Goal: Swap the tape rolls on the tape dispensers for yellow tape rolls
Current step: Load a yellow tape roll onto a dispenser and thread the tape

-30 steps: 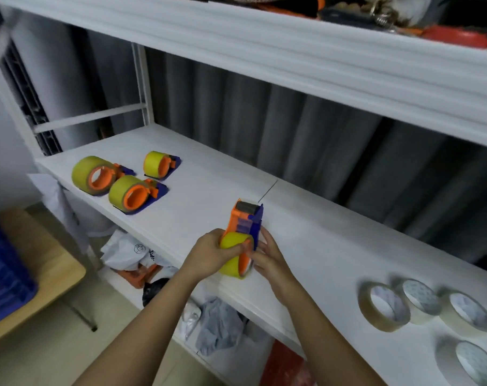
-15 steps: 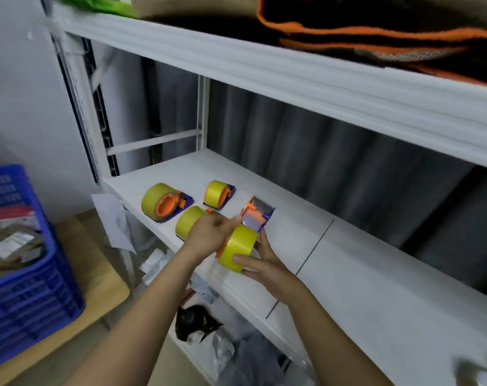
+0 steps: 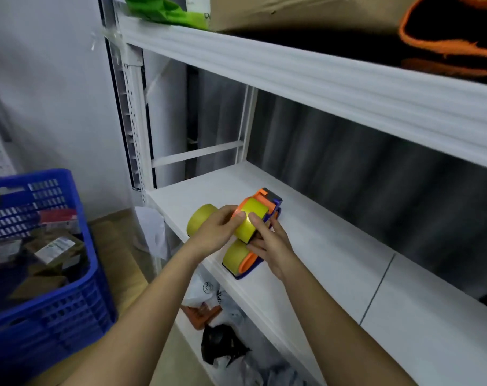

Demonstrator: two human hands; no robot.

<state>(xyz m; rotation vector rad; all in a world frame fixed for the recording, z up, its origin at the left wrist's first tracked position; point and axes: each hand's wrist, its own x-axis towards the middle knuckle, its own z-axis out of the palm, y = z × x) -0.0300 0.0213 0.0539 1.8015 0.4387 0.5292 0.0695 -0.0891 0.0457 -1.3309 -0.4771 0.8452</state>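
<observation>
Judging by the yellow roll already seated, the step in hand is setting a reloaded tape dispenser (image 3: 260,211) down among the finished ones; the next move calls for lowering it into a free spot on the white shelf (image 3: 334,246). A blue crate (image 3: 69,288) stands at nine o'clock of it. The left hand (image 3: 218,232) and right hand (image 3: 271,245) both grip the dispenser above the shelf's left end. Two more yellow-rolled dispensers lie there, one (image 3: 202,221) at nine o'clock, another (image 3: 241,260) at six.
</observation>
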